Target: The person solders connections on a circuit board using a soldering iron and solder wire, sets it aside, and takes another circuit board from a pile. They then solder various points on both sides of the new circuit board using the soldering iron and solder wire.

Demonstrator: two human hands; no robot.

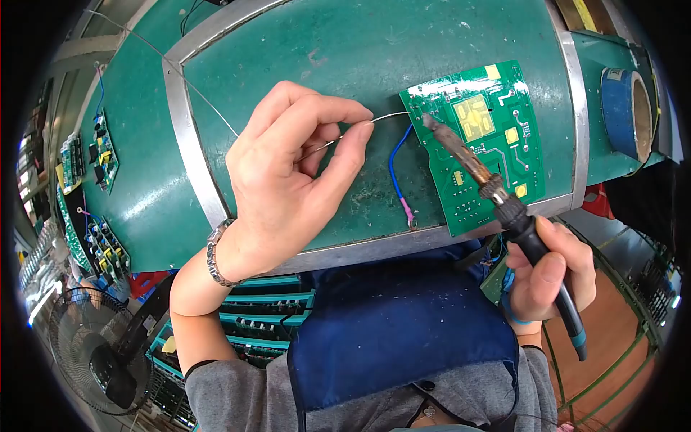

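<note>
A length of solder wire [389, 116] is pinched between the thumb and forefinger of my left hand [288, 158]. Its end reaches the left edge of a green circuit board [497, 162]. My right hand [554, 277] grips the black handle of a soldering iron [524, 230]. The iron's dark tip lies over the board's upper left, close to the wire's end; I cannot tell whether they touch. From the board's left side hangs a blue lead [393, 169] with a pink sleeve and a ring terminal.
Beneath the board is a green work surface [324, 50] with a metal-edged frame [188, 137]. A roll of blue tape [625, 111] stands at the right. Several populated boards [101, 162] lie at the far left, above a fan [101, 353]. Racked boards [263, 320] sit below the bench.
</note>
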